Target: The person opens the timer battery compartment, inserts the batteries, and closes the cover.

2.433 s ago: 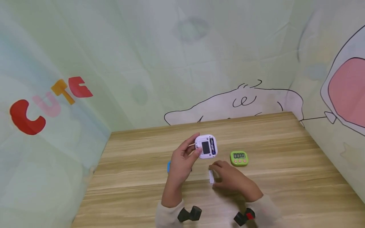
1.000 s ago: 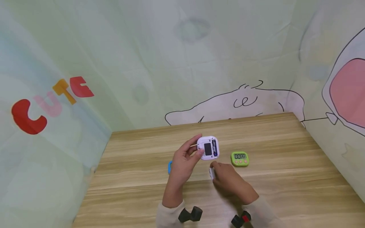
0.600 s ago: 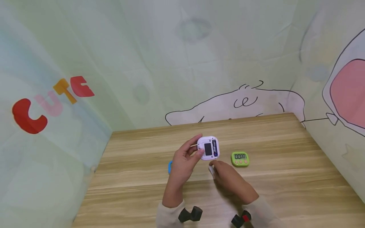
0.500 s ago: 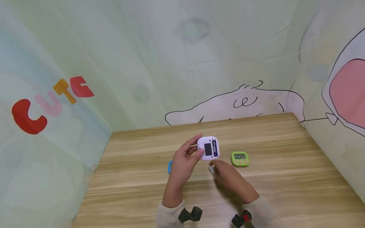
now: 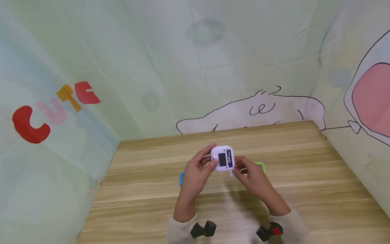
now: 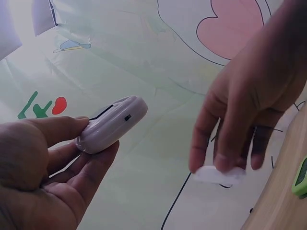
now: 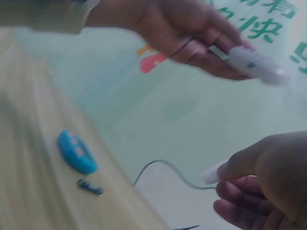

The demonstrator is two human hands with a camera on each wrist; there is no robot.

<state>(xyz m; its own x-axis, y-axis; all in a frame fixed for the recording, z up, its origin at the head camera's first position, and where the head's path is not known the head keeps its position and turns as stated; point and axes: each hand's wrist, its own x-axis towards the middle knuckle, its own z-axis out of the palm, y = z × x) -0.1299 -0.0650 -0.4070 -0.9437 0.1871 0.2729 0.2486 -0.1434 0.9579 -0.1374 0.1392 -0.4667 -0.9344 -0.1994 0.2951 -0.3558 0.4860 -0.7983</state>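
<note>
My left hand (image 5: pixel 195 173) holds a white digital timer (image 5: pixel 222 158) up above the table, back side towards me. Its battery compartment lies uncovered, with a dark battery (image 5: pixel 230 158) seated along the right side. Close by the timer's lower right corner, my right hand (image 5: pixel 254 176) pinches a small white battery cover (image 5: pixel 231 173) between thumb and fingers. In the left wrist view the cover (image 6: pixel 219 175) hangs from the right fingertips, apart from the timer (image 6: pixel 115 124). The right wrist view, somewhat blurred, also has the cover (image 7: pixel 213 173) pinched there.
A green timer (image 5: pixel 260 165) lies on the wooden table (image 5: pixel 146 210), partly behind my right hand. Left of my left wrist, a blue timer (image 5: pixel 181 179) is mostly hidden. Beside it, in the right wrist view, lies a loose battery (image 7: pixel 89 186). Printed cloth hangs behind.
My right hand has picked up the white cover from the table and brought it up beside the timer, now covering part of the green timer. The left hand has shifted only slightly.
</note>
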